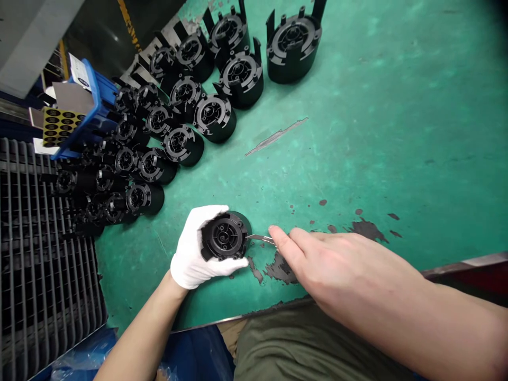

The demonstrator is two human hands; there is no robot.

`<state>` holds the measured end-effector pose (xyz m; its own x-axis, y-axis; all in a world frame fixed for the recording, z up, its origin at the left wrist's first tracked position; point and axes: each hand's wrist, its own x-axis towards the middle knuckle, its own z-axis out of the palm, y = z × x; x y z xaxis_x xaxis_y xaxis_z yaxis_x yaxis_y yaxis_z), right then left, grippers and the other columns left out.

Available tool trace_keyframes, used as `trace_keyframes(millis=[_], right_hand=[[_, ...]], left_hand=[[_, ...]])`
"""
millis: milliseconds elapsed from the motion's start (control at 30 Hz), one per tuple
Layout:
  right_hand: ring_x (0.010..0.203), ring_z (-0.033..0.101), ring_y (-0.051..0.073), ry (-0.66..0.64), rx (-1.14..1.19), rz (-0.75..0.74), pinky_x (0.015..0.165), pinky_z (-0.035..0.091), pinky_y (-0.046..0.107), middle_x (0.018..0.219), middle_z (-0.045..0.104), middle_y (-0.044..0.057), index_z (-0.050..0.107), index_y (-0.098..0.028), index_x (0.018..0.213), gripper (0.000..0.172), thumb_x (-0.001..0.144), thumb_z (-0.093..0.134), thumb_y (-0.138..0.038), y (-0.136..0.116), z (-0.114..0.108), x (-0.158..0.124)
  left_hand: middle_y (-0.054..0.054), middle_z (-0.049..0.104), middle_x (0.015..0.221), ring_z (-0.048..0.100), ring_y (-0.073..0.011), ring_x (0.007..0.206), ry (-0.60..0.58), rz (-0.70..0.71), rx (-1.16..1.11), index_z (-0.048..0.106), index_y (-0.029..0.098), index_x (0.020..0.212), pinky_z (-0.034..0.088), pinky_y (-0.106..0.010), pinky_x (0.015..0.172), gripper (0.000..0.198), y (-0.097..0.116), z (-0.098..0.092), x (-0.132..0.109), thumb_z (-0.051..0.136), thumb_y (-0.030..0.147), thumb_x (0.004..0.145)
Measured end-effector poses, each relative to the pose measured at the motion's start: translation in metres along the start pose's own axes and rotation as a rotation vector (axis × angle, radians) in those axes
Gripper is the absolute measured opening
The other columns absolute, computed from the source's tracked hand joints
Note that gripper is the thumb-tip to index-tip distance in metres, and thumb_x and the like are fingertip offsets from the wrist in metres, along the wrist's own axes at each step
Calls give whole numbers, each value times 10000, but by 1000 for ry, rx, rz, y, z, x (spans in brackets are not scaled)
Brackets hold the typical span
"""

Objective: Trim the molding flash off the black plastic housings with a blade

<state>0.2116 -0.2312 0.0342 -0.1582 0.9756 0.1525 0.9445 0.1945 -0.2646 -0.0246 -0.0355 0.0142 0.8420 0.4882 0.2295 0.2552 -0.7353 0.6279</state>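
Observation:
A round black plastic housing rests in the grip of my left hand, which wears a white glove. Its thumb and fingers wrap around the housing from the left, and the ribbed inner face points up at me. My bare right hand is closed on a slim craft knife; most of its handle is hidden in my fingers. The metal blade points left, and its tip meets the right rim of the housing, where several small notches and posts show.
Many similar black housings stand in rows at the upper left, one a bit apart at the top. A blue bin with a yellow sticker sheet is behind them. A grey rack borders the green table.

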Motion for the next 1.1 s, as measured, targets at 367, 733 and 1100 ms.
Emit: trace_keyframes(millis=[367,733,1100], right_hand=[[465,590,196,-387,136,37,486,115,379,752,694,10,728,-167,1194,462,771,609,-27,6,-10,15],[630,619,177,-278,742,198,636,374,302,760,718,-6,757,-257,1040,351,1159,438,-341,39,-15,33],[633,628,207,89,97,-76,559,393,357,811,647,39,743,-64,1248,421,911,496,-10,6,-4,2]], left_hand=[[-126,704,1329,759,-329,1216,-21,5,5,568,252,1500,661,-505,1042,1004,1,-1,3,1000,694,710],[-137,718,1342,768,-339,1212,-22,18,15,561,254,1515,655,-530,1054,1014,-2,-2,2,992,700,713],[-137,710,1359,761,-337,1236,-23,11,-11,560,259,1523,657,-526,1060,1018,-2,-2,1,1001,684,710]])
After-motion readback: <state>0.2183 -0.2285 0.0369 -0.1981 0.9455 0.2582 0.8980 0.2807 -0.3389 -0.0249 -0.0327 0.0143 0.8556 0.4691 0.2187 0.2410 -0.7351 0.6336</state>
